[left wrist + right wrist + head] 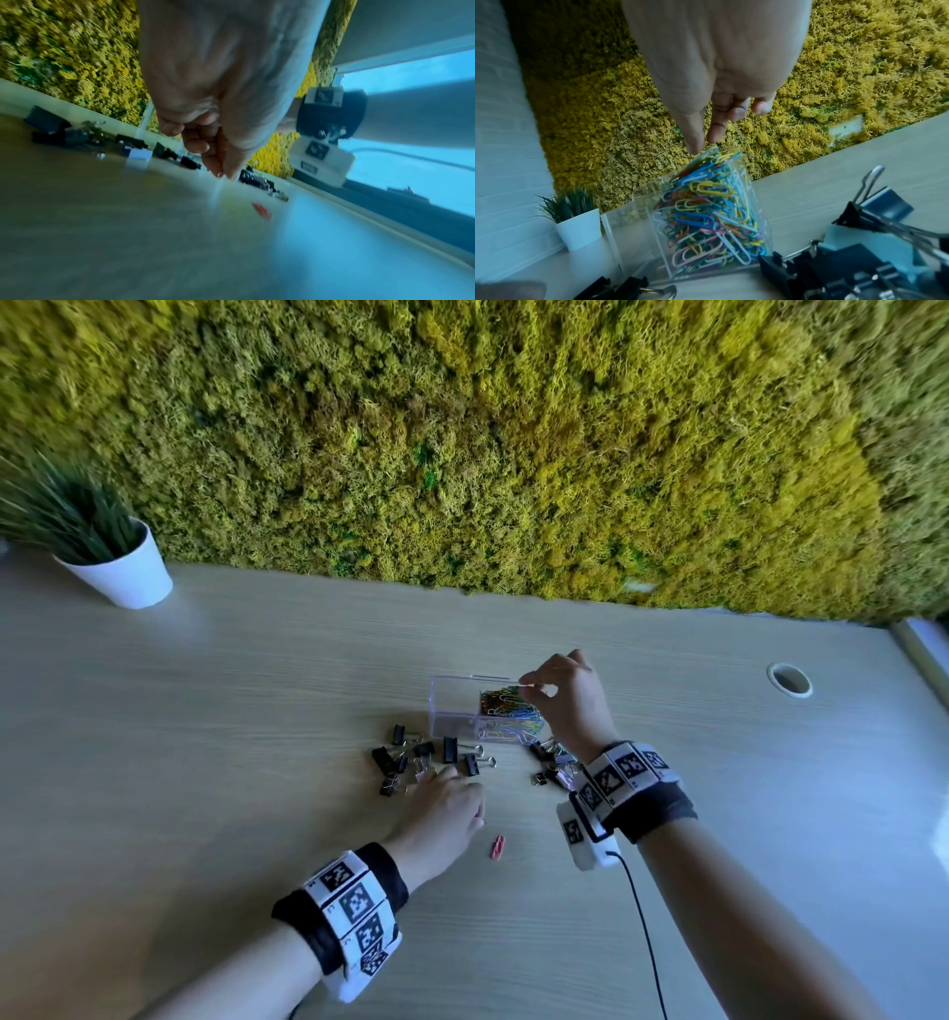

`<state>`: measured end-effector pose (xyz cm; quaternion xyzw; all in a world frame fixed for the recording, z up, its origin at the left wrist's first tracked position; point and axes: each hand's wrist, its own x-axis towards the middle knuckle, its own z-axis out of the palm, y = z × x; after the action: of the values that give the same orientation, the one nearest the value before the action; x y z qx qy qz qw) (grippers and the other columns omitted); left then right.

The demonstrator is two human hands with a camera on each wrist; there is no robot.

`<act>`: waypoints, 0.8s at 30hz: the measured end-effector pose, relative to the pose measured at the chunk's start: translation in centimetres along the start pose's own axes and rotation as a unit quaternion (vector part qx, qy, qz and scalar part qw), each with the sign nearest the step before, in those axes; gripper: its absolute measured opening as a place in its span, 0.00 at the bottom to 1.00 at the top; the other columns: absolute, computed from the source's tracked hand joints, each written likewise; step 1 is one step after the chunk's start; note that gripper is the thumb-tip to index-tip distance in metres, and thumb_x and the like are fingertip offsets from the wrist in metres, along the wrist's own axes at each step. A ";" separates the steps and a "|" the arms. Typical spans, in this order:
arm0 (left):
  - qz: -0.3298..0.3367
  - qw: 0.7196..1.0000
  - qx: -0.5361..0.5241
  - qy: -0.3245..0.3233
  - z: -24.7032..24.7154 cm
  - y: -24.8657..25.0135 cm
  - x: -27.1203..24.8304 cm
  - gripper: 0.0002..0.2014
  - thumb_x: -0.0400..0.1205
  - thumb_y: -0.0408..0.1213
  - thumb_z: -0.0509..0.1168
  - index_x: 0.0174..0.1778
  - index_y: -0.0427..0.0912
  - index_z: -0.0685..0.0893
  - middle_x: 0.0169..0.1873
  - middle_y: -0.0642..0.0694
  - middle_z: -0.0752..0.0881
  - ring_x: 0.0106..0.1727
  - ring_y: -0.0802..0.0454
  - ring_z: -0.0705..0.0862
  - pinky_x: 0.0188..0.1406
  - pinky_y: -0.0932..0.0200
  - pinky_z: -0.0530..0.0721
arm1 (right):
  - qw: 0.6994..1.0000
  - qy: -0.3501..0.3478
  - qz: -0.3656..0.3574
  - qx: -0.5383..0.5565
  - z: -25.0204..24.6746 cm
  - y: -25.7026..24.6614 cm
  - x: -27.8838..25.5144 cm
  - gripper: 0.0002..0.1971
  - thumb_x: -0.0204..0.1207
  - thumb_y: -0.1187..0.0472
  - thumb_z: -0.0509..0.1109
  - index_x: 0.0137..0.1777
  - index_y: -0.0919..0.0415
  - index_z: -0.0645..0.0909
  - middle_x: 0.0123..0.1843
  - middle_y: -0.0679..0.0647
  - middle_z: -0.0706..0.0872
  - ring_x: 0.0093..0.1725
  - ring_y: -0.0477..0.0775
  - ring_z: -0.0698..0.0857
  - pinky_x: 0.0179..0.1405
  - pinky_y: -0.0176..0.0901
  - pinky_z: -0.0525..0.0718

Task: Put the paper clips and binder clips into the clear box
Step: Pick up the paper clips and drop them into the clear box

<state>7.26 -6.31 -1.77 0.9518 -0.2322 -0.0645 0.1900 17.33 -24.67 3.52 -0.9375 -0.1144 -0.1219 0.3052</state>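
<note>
The pink clip lies on the tabletop just right of the left hand, its long axis running away from the person; that hand is nearer to it. Its fingers are curled, tips together near the surface; whether they pinch anything I cannot tell. The right hand pinches the box rim, colored clips heaped inside. Binder clips lie scattered in front of the box. Behind stand a moss wall and a potted plant.
</note>
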 end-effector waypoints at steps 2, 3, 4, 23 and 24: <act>-0.002 0.997 -0.058 0.049 -1.5 0.2 0.5 0.03 0.79 0.39 0.68 0.42 0.45 0.82 0.40 0.52 0.85 0.42 0.58 0.77 0.43 0.66 0.72 | 1.000 0.018 -0.001 0.016 -0.1 0.4 -0.2 0.06 0.68 0.62 0.77 0.45 0.58 0.89 0.39 0.52 0.88 0.43 0.54 0.76 0.39 0.51 0.79; -0.009 0.993 -0.091 0.073 -2.4 0.3 0.9 0.02 0.78 0.36 0.69 0.42 0.43 0.83 0.40 0.51 0.86 0.39 0.59 0.80 0.40 0.68 0.75 | 0.999 0.032 -0.002 0.026 -0.3 0.5 -0.3 0.06 0.68 0.62 0.77 0.45 0.58 0.89 0.39 0.52 0.88 0.43 0.54 0.76 0.39 0.49 0.78; -0.018 0.987 -0.122 0.100 -3.3 0.2 1.5 0.01 0.77 0.34 0.70 0.42 0.42 0.84 0.39 0.50 0.87 0.37 0.59 0.82 0.38 0.69 0.78 | 0.998 0.048 -0.004 0.032 -0.6 0.6 -0.4 0.07 0.67 0.63 0.77 0.45 0.58 0.89 0.40 0.53 0.89 0.43 0.53 0.76 0.38 0.47 0.77; -0.128 0.970 -0.130 0.163 -7.0 -1.6 10.0 0.08 0.71 0.33 0.75 0.31 0.42 0.81 0.25 0.50 0.84 0.30 0.52 0.82 0.34 0.57 0.83 | 0.989 0.137 0.039 0.034 -3.6 3.5 -4.8 0.05 0.72 0.68 0.72 0.44 0.61 0.88 0.40 0.54 0.89 0.42 0.51 0.79 0.40 0.42 0.78; -0.121 0.970 -0.130 0.168 -7.1 -1.7 9.8 0.08 0.72 0.33 0.75 0.31 0.42 0.81 0.24 0.51 0.84 0.28 0.53 0.82 0.34 0.56 0.84 | 0.991 0.117 0.062 0.022 -3.4 4.2 -5.1 0.06 0.73 0.67 0.72 0.48 0.61 0.88 0.44 0.55 0.89 0.45 0.52 0.80 0.43 0.44 0.79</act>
<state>18.16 -7.10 3.76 0.9371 -0.0699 0.0444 0.3390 13.22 -30.74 2.35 -0.9152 -0.0221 -0.2088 0.3441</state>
